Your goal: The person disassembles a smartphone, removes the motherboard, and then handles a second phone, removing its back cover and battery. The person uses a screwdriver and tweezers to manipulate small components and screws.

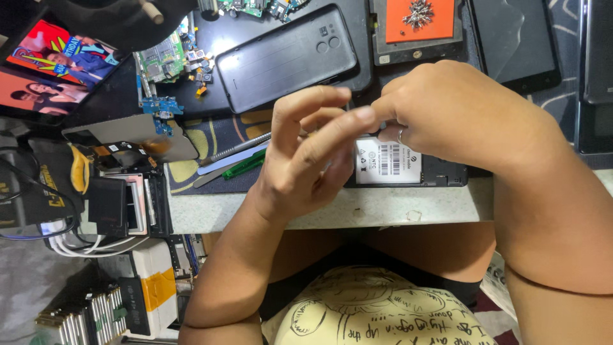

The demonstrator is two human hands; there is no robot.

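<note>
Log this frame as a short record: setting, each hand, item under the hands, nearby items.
setting: cluttered phone repair bench
left hand: raised, fingers curled, fingertips meeting the right hand
right hand: over the opened phone, ring on one finger
opened phone: white-labelled battery showing
nearby: dark phone back cover, green pry tool, circuit boards

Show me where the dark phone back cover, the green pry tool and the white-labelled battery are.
dark phone back cover [284, 57], head view, middle of its flat back.
green pry tool [246, 165], head view, middle of its blade.
white-labelled battery [387, 163], head view, on the white label, below the right hand.
</note>
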